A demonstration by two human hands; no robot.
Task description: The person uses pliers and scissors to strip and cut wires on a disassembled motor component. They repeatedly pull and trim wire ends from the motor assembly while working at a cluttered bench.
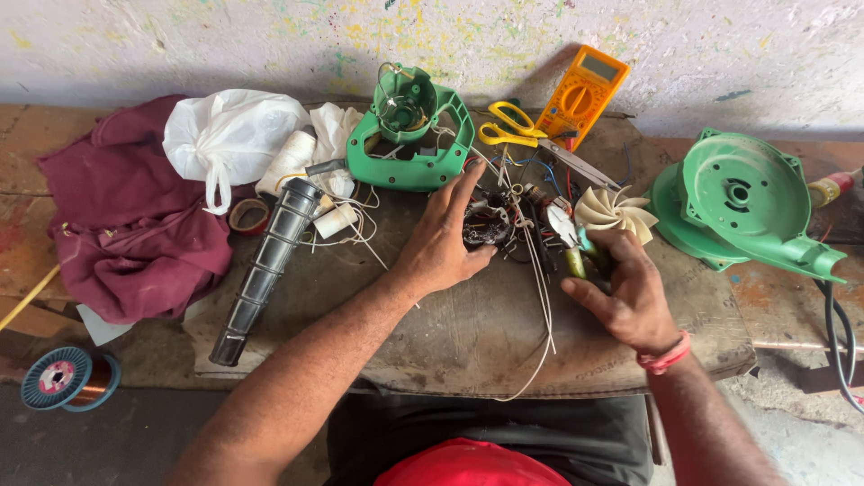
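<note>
Head view, looking down on a worn wooden table (468,342). Left hand (443,241) laid palm-down near the table's middle, fingers (468,184) spread wide over a dark wound motor coil with loose white wires (489,227), thumb touching its near side. Right hand (630,292) just to the right, fingers curled tight around the green-handled pliers (572,245), whose metal nose points toward the coil. Cream plastic fan impeller (616,212) just beyond the right hand. Green round blower housing (738,202) at the right edge. Green plastic motor casing (412,126), yellow-handled scissors (508,124) and orange multimeter (580,94) along the far edge. Black ribbed nozzle tube (265,270) lying slantwise left of centre, beside a maroon cloth (126,225) and white plastic bag (229,135). Spool of copper wire (67,378) off the near-left corner.
</note>
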